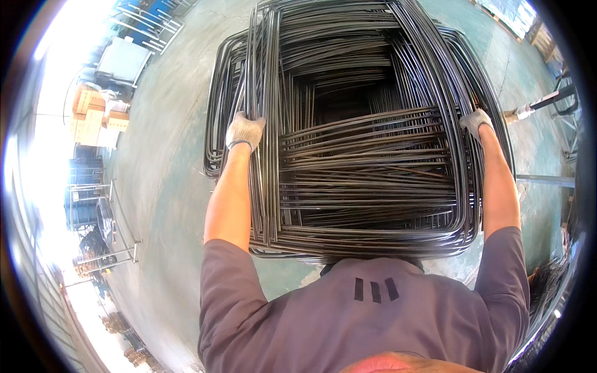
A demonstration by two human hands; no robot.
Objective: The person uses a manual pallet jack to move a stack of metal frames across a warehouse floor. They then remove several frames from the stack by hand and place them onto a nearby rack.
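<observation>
A tall stack of dark, rounded-corner rectangular metal frames [367, 239] rises in front of my body, layered crosswise around a dark hollow middle. My left hand [245, 132], in a pale knitted glove, is closed round the bars on the left side of the upper frames. On the right side, my gloved right hand [477, 122] grips the outer bars of the frames at about the same height. Its fingertips are partly hidden by the metal. How many frames each hand holds cannot be made out.
Cardboard boxes [92, 115] are piled at the left, near a grey panel [124, 61] and metal racks [146, 25]. A metal bar [546, 180] juts in from the right. Dark metal pieces [547, 280] lie at the lower right. The floor [168, 180] is worn green-grey.
</observation>
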